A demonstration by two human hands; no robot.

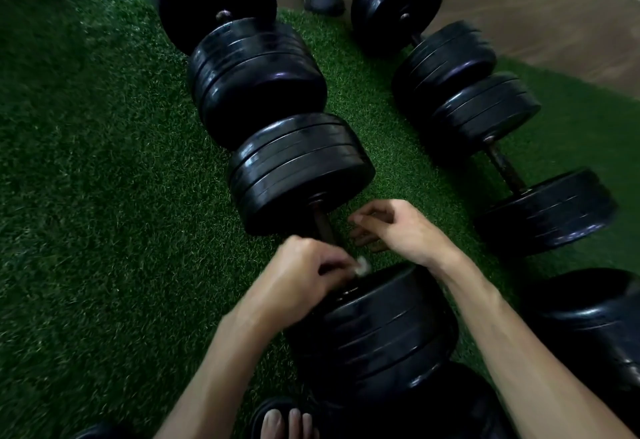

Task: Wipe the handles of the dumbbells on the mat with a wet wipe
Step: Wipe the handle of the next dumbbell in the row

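Nearest black plate-loaded dumbbell lies on the green artificial-turf mat. Left hand pinches a small crumpled white wet wipe right by its dark metal handle. Right hand hovers just beside, fingers loosely curled, holding nothing.

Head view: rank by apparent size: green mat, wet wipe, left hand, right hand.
1. green mat
2. left hand and right hand: look alike, not ranked
3. wet wipe, a small scrap pinched by the left hand
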